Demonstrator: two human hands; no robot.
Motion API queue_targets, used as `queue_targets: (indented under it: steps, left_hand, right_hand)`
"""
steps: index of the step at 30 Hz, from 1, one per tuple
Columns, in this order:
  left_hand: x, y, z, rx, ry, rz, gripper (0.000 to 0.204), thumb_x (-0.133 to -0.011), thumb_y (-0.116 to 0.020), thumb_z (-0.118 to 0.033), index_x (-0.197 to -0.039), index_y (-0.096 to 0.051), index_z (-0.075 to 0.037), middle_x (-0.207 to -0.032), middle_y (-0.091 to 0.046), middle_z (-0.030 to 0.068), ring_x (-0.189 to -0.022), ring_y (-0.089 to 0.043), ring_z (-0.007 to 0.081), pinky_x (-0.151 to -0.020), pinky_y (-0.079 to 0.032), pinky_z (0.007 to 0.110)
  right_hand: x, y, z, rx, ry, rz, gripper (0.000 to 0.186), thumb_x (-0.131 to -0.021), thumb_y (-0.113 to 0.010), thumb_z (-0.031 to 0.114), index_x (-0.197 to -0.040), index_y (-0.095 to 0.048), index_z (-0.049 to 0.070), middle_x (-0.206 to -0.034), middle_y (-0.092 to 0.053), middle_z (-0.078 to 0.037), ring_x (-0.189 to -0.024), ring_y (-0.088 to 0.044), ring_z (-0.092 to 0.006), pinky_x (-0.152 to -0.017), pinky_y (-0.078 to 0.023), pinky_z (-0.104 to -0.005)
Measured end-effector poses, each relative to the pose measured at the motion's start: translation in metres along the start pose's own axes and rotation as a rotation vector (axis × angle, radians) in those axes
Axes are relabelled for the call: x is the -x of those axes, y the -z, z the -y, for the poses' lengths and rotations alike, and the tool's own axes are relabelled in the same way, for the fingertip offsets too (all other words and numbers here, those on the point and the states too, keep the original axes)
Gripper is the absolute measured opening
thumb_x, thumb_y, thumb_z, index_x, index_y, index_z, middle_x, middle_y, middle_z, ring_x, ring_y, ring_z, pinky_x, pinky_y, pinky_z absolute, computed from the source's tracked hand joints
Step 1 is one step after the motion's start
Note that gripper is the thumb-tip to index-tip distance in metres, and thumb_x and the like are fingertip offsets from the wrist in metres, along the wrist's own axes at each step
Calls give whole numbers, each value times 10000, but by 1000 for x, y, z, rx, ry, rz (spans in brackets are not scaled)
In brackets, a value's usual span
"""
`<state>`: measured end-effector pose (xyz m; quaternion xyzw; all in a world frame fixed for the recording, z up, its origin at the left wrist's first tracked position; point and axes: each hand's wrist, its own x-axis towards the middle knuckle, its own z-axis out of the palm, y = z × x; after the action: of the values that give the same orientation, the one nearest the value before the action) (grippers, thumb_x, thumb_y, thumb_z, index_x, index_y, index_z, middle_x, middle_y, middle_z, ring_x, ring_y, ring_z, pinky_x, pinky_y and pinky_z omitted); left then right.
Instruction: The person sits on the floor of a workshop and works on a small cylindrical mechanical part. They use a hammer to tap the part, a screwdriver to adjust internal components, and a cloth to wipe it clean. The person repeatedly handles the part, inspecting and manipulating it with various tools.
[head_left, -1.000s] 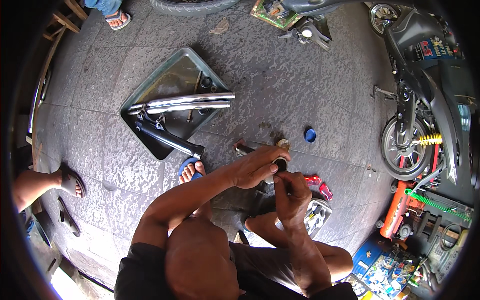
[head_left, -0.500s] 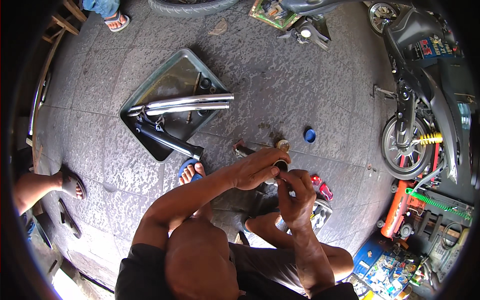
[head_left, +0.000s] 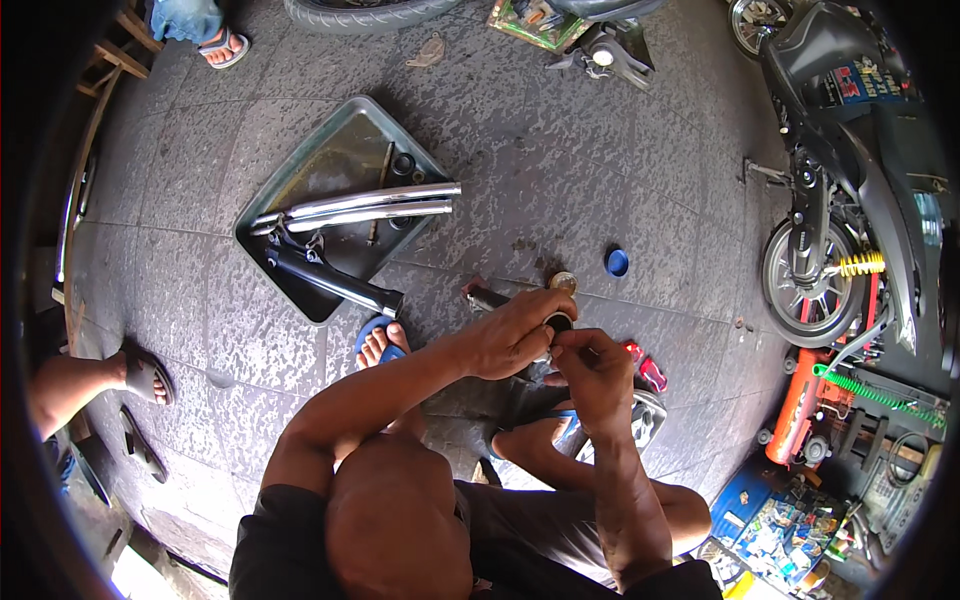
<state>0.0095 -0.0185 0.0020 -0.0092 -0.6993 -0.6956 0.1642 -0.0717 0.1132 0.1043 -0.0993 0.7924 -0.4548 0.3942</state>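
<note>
The step in hand appears to be close fingertip work at the mouth of a dark tube (head_left: 559, 322), which is held open end up, ahead of the knees and a little right of the middle of the view. The upper end of the tube is wrapped by the left hand (head_left: 505, 340), thumb and fingers closed round it, while the fingertips of the right hand (head_left: 597, 375) are brought in at the rim from four o'clock; whether anything thin is pinched there cannot be told, as the mouth is half covered by those same fingers. A steady left hold and an even, light touch along the rim seem to be called for by the next move. Around the hands, taken as the clock's centre, a motorcycle (head_left: 806, 225) is seen at two o'clock, an orange tank (head_left: 793, 410) between three and four, and a tray (head_left: 350, 150) at ten, in which a black fork leg (head_left: 335, 280) and two chrome tubes (head_left: 370, 199) are laid. A red object (head_left: 652, 374) is placed near the right hand, toward four, and a blue cap (head_left: 616, 263) at one. At twelve, a small tin (head_left: 563, 281) is set just beyond the left fingers, where it might be knocked.
</note>
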Motion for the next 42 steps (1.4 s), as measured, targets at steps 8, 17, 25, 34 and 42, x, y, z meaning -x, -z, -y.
queue_targets:
  steps: [8, 17, 25, 34, 42]
  left_hand:
    - [12, -6, -3, -57, -1, -75, 371, -866, -452, -114, -1232, -452, -54, -1151, -500, 177, -1100, -494, 363, -977, -370, 465]
    - [17, 0, -23, 104, 181, -139, 372, -837, -538, -68, -1196, -445, -39, -1049, -527, 135, -985, -550, 231, -843, -436, 385]
    - [1, 29, -42, 132, 437, 26, 298, -753, -662, -76, -1001, -502, -40, -844, -555, 45, -763, -525, 113, -643, -445, 304]
    - [-13, 31, -51, 35, 529, 143, 302, -730, -743, -139, -921, -544, -18, -794, -608, 83, -767, -579, 145, -659, -464, 329]
    - [12, 21, -36, 47, 215, 49, 549, -784, -679, -54, -1292, -471, -59, -1118, -573, 88, -1033, -581, 184, -924, -462, 348]
  right_hand:
    - [-1, -18, -2, -457, -86, -30, 148, -821, -579, -55, -929, -489, -10, -837, -627, -123, -694, -685, -191, -641, -630, -334]
    - [-14, -3, -12, -511, -76, 145, 224, -843, -602, -77, -951, -451, 46, -900, -592, -94, -757, -683, -196, -693, -633, -362]
    - [-8, -10, -29, -572, 58, 195, 214, -874, -603, -98, -974, -476, 42, -939, -571, -60, -815, -675, -175, -770, -626, -359]
    - [-5, -9, -35, -604, 90, 212, 207, -884, -590, -104, -975, -470, 38, -968, -586, -79, -851, -664, -165, -789, -612, -343]
    - [-9, -13, -39, -730, 132, 147, 206, -898, -571, -100, -968, -451, 51, -968, -594, -89, -853, -663, -168, -779, -597, -320]
